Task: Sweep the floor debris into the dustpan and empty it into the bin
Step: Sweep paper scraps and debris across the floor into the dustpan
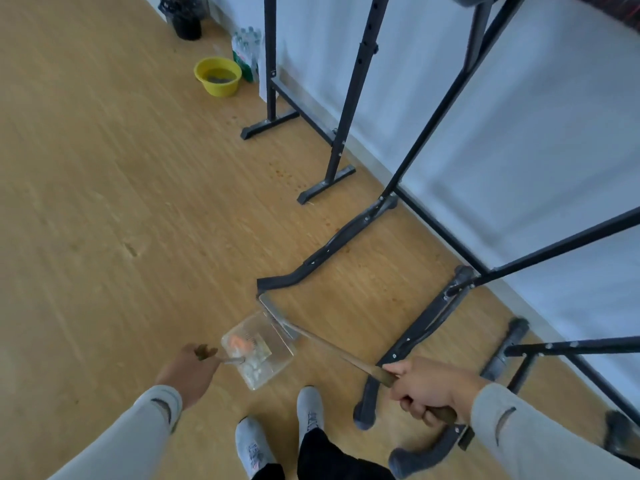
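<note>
Beyond the curled fingers of the right hand [424, 388], the gripped broom handle [332, 348] slants up-left to the clear dustpan [263, 351], whose handle the left hand [188, 374] grips.

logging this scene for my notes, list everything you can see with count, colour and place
dustpan: 1, clear, on floor ahead of feet, debris inside
broom: 1, brown handle, head at dustpan mouth
bowl: 1, yellow, far floor near wall
water bottles: 1 pack, clear, beside bowl
bin: 1, black, far by wall
metal stands: several, black, along white wall
shoes: 2, grey, bottom centre
hands: left holds dustpan handle, right grips broom handle
</note>
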